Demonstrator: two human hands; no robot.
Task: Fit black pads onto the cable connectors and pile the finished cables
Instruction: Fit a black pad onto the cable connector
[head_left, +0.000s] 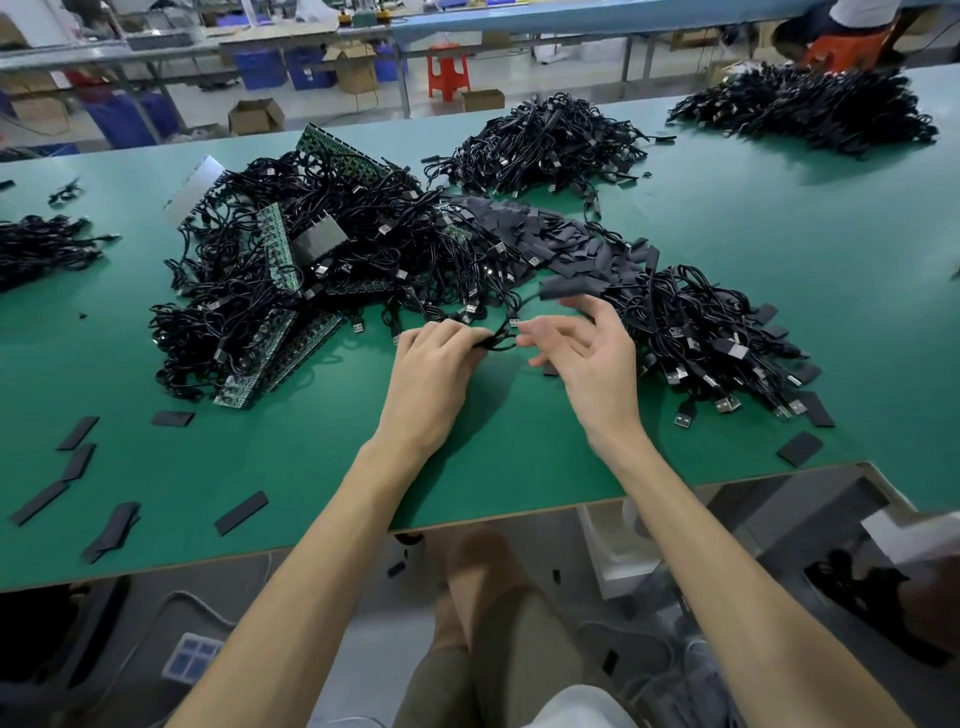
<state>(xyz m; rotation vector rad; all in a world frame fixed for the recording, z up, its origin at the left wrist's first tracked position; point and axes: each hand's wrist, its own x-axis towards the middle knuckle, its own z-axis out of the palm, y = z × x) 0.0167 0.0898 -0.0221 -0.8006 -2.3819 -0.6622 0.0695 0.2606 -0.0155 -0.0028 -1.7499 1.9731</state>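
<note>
My left hand (439, 358) grips a coiled black cable (501, 338) just above the green table (779, 249); its USB plug (514, 320) points up between my hands. My right hand (587, 348) hovers beside it with fingers spread and relaxed, blurred, holding nothing that I can make out. A black pad (563, 287) sits at the cable's far end just beyond my right fingertips. A heap of loose black pads (561, 234) lies behind. A pile of cables with pads (711, 338) lies to the right.
A big tangle of cables and green circuit strips (291, 270) fills the left centre. More cable piles (545, 143) lie at the back, far right (810, 106) and far left (41, 247). Stray pads (78, 431) dot the near left and right (800, 448). The table edge runs just below my wrists.
</note>
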